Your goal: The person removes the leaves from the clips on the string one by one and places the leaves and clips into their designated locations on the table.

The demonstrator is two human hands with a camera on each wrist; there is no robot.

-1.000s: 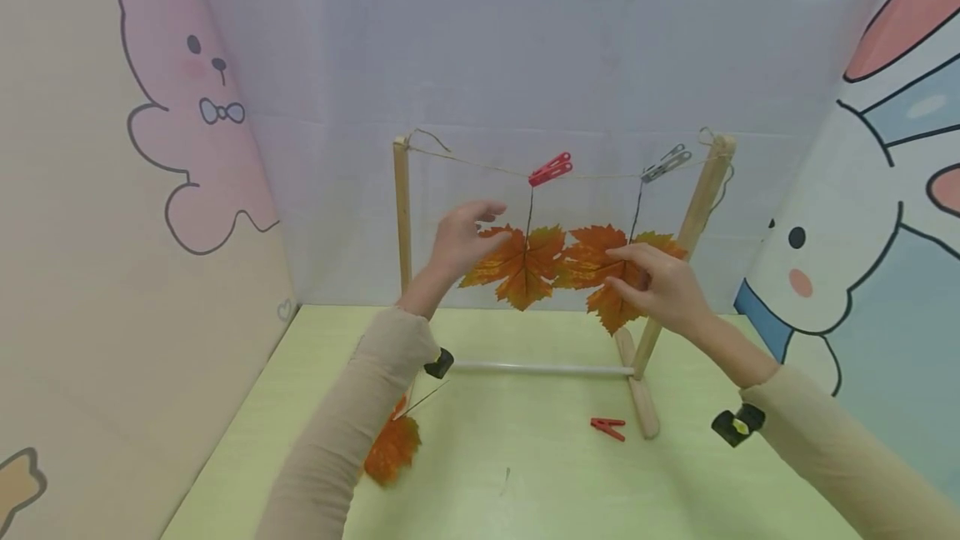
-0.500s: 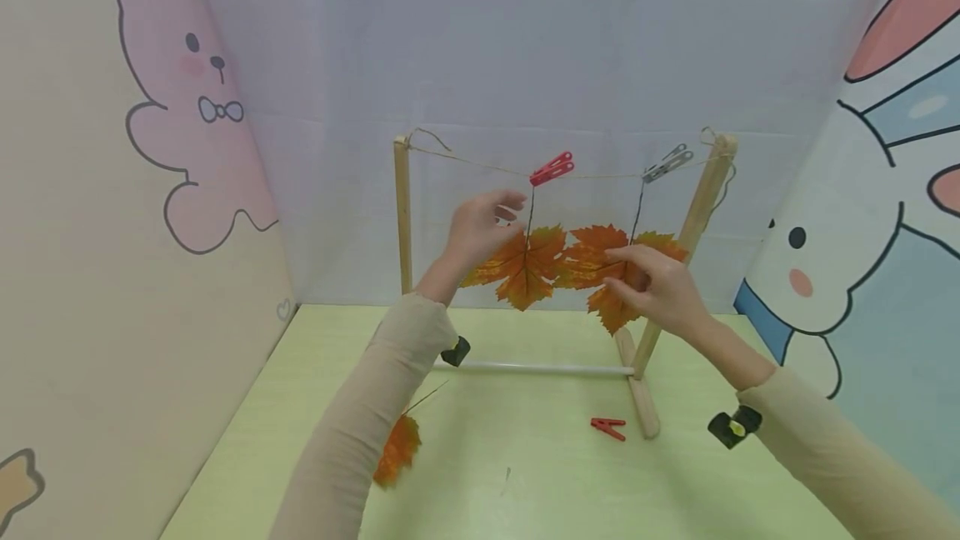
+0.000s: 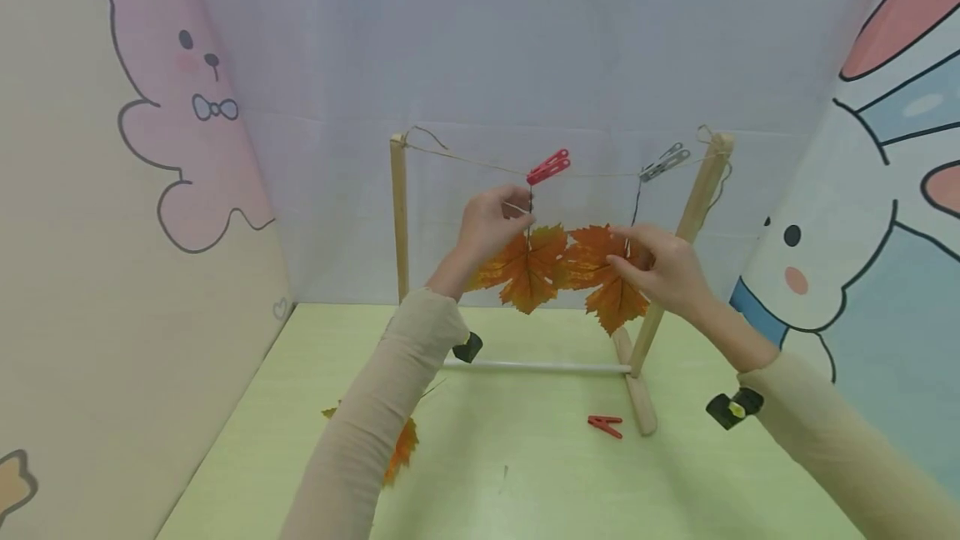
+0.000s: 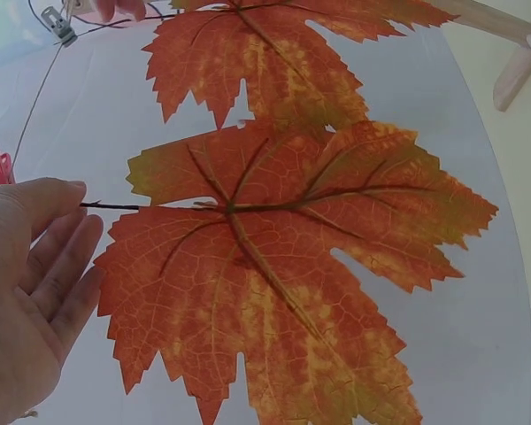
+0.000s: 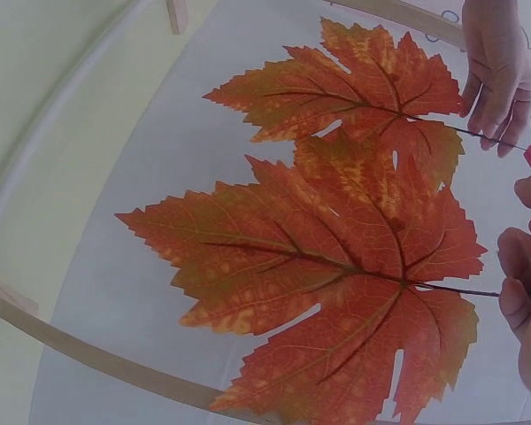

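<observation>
Two orange artificial maple leaves hang by dark stems from a string. A red clothespin (image 3: 548, 167) clips the left maple leaf (image 3: 528, 273), and a grey clothespin (image 3: 663, 162) the right maple leaf (image 5: 363, 266). My left hand (image 3: 491, 223) is at the left leaf's stem just below the red clothespin; in the left wrist view the stem comes out between thumb and fingertips. Beside the right leaf's stem is my right hand (image 3: 663, 265), thumb and index finger apart, fingertips over the leaf's upper part. In the right wrist view that stem reaches its fingertips.
A wooden frame (image 3: 703, 190) with a white crossbar (image 3: 540, 367) carries the string. Another red clothespin (image 3: 604, 425) lies on the pale yellow table (image 3: 555, 490). A third maple leaf (image 3: 402, 450) lies at the left, partly hidden by the left sleeve.
My left hand has moved right and slightly up, from beside the left leaf to its stem, and that leaf has shifted slightly right. My right hand has stayed nearly still.
</observation>
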